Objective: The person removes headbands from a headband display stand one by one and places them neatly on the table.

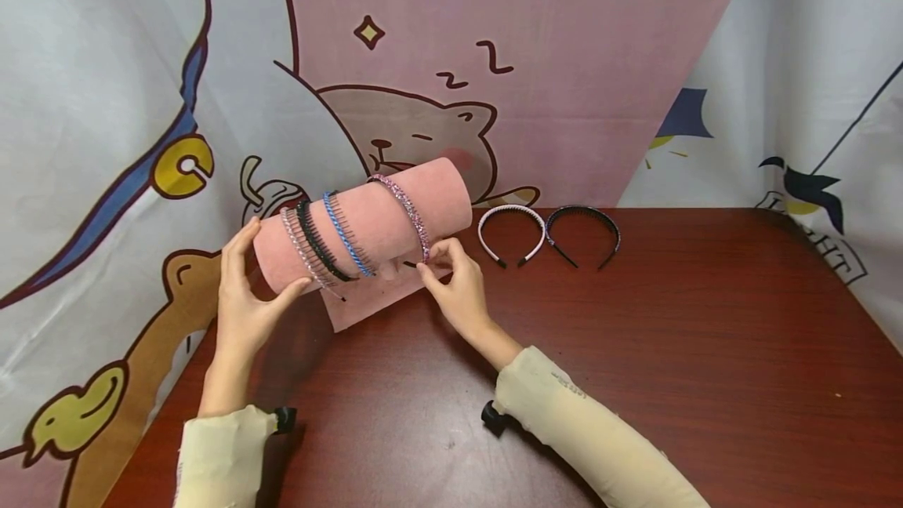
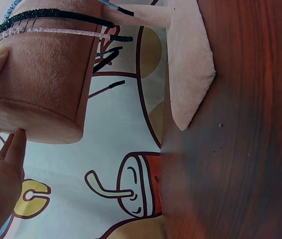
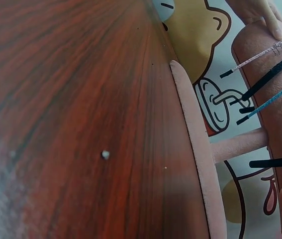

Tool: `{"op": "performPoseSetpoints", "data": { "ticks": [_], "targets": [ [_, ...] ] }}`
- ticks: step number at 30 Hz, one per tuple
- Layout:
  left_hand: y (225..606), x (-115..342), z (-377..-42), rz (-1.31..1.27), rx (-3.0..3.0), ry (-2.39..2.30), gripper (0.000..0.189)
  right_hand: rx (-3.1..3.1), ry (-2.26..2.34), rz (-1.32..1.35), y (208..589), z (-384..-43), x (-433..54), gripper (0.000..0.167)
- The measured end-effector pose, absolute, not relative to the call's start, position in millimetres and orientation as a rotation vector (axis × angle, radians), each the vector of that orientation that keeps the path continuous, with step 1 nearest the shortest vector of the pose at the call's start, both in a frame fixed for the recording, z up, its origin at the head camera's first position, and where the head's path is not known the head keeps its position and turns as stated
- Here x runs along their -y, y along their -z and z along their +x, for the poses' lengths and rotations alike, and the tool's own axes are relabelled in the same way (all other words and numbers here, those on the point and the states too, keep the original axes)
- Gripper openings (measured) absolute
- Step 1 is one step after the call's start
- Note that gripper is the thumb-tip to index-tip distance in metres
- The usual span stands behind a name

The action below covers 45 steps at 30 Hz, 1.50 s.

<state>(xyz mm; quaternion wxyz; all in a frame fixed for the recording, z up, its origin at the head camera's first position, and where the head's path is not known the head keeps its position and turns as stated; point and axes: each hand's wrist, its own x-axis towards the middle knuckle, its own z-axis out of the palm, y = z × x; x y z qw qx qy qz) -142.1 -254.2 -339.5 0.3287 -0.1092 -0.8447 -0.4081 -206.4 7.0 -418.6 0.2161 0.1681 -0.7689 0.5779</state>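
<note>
A pink plush headband stand (image 1: 374, 218) lies tilted in the head view, its roll raised over a flat base (image 1: 353, 316). My left hand (image 1: 243, 296) holds the roll's left end, thumb in front and fingers at the end face. My right hand (image 1: 458, 288) pinches the lower tip of a pink glitter headband (image 1: 411, 208) that arches over the roll's right part. Further left on the roll sit a pale pink toothed headband (image 1: 302, 255), a black one (image 1: 313, 245) and a blue one (image 1: 343, 237). In the right wrist view, the glitter headband's black tip (image 3: 267, 163) shows.
On the brown table (image 1: 635, 382), right of the stand, lie a white headband (image 1: 511, 208) and a dark toothed headband (image 1: 618, 237) side by side. A cartoon-print cloth (image 1: 564, 61) hangs behind the table and along its left side.
</note>
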Motion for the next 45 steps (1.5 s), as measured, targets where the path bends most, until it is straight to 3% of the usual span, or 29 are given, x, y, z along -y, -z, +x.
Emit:
{"op": "performPoseSetpoints", "data": {
  "ticks": [16,27,45],
  "targets": [
    [340.4,254.6,-143.6,-0.257,2.228,1.082,0.096,1.985,-1.679,0.507,420.6,-209.5,-20.4,0.018],
    [339.5,254.8,-143.3,-0.265,2.223,1.073,0.095,1.957,-1.731,0.461,385.0,-195.6,-27.3,0.013],
    [340.9,255.4,-143.7,-0.252,2.227,1.079,0.095,1.956,-1.736,0.387,409.6,-226.8,-46.9,0.016]
  ]
}}
